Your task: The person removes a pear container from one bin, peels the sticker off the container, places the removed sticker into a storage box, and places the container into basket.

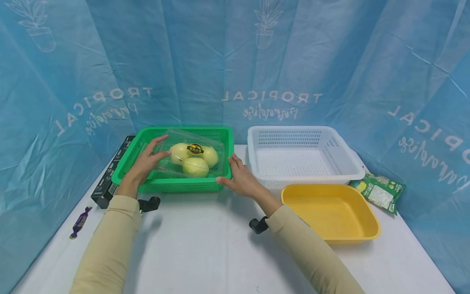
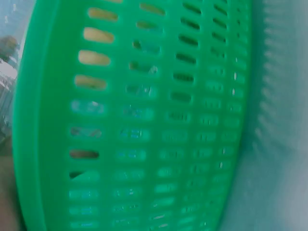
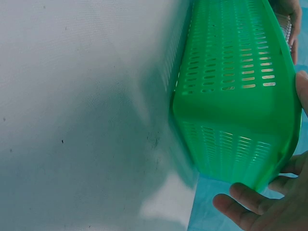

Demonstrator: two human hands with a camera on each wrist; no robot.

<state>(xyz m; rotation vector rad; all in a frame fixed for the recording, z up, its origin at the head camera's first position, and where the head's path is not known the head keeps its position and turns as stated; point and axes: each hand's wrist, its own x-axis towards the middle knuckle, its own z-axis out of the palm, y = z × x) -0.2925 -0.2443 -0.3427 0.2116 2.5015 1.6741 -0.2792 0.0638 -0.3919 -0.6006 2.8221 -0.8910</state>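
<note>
In the head view a clear plastic fruit box [image 1: 176, 170] lies askew inside the green basket [image 1: 172, 186]. Three round pale yellow-green fruits [image 1: 196, 167] show through its lid, which bears a black and gold label [image 1: 195, 149]. My left hand [image 1: 147, 161] reaches over the basket and grips the box's left end, thumb on the near side and fingers behind. My right hand [image 1: 242, 178] holds the basket's near right corner, with the thumb at the front rim and fingers along the right side. The right wrist view shows this corner between thumb and fingers.
A white basket [image 1: 264, 178] stands to the right, with a yellow tub [image 1: 330, 212] in front of it. A green snack packet [image 1: 382, 192] lies at far right. On the left are a long black box [image 1: 104, 192] and a purple-wrapped candy [image 1: 80, 223]. A blue curtain [image 1: 198, 73] hangs behind.
</note>
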